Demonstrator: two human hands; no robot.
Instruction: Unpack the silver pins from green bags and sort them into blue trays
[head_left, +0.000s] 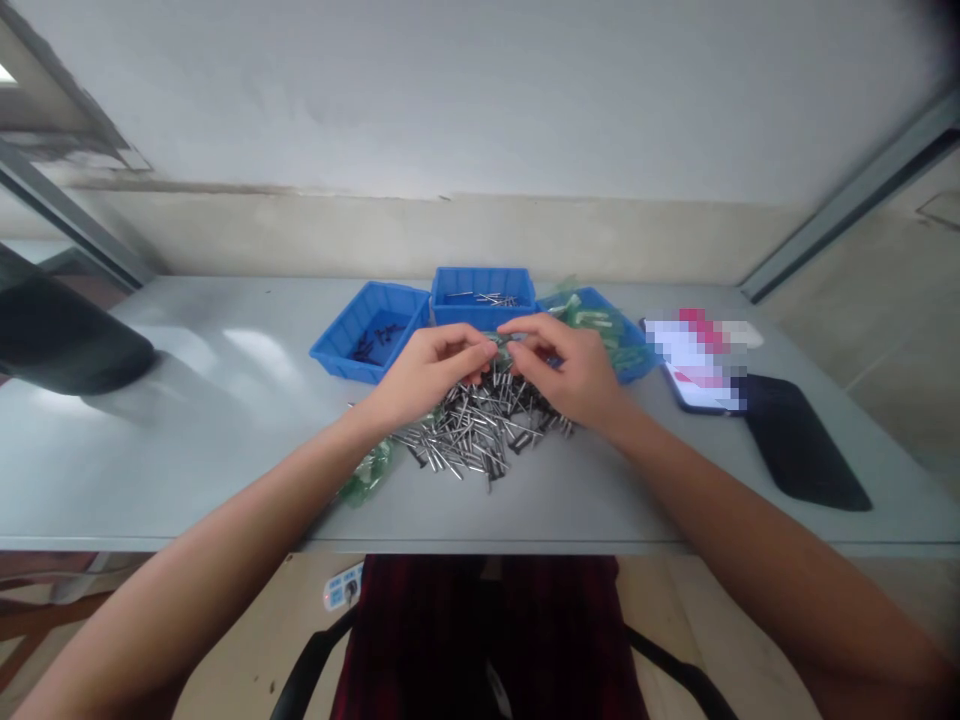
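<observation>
Above a pile of blind rivets [472,425], with silver pins and some dark ends, my two hands meet fingertip to fingertip. My left hand [442,365] is closed in a pinch. Opposite it, my right hand [566,365] pinches too, its index finger arched over the top. A small dark piece between the fingertips looks like one of the rivets; the fingers mostly hide it. Just behind the hands stands a blue bin [484,313] with a few silver pins. Another blue bin [337,345], on the left, holds small dark pieces.
Green plastic bags lie over the right blue bin [637,370]. A crumpled green bag [367,475] sits by my left forearm. To the right are a lit phone [697,375] and a black flat object [806,440]. A dark cylinder [67,330] lies at left; a wall rises behind.
</observation>
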